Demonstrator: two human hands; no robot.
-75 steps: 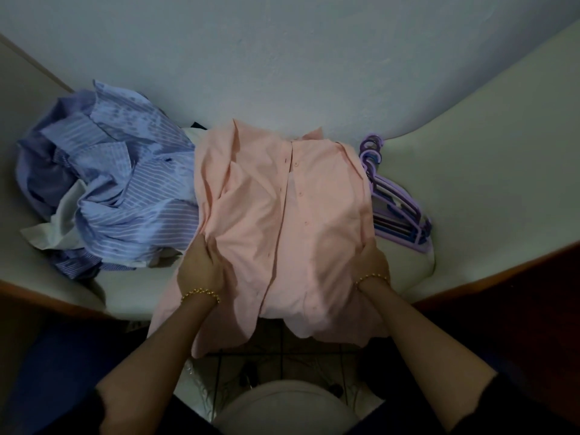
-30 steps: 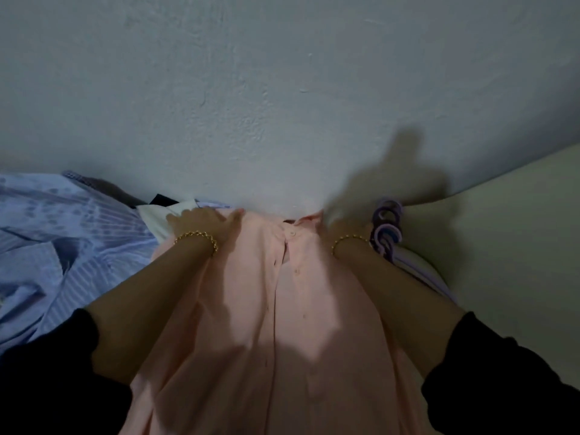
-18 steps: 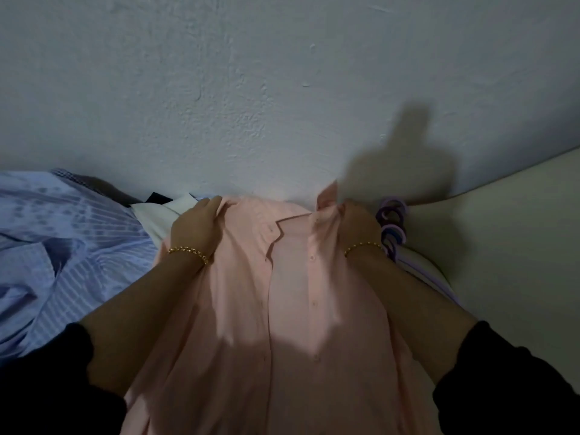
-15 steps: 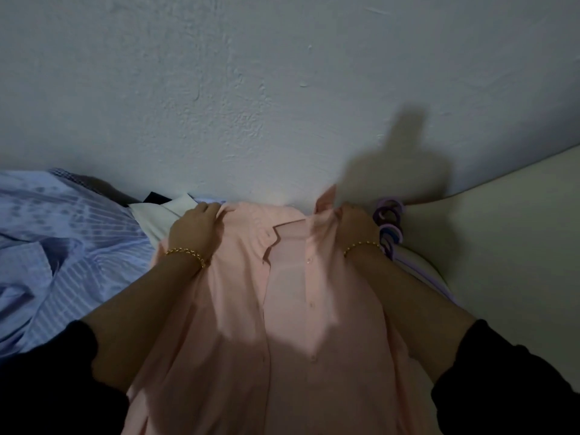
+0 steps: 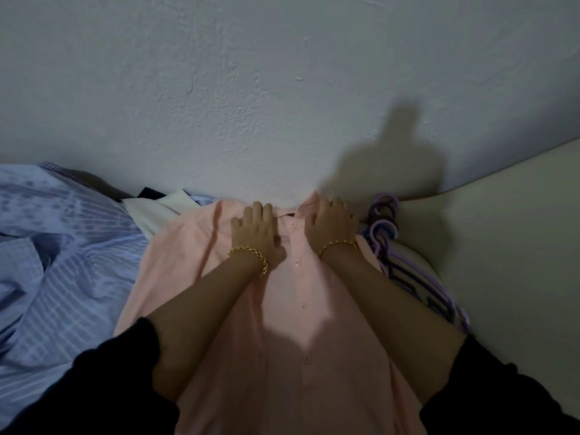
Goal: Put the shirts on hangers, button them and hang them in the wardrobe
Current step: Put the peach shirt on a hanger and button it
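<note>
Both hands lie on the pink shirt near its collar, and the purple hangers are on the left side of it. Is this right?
Not quite: the head view shows the purple hangers on the right side of the pink shirt, not the left. The left hand and right hand do lie on it near its collar.

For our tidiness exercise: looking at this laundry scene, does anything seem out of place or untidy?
The blue striped shirts lie crumpled in a heap left of the flat pink shirt, whose collar tip sticks up beside the right hand. The purple hangers lie stacked on its right, none in a shirt.
</note>
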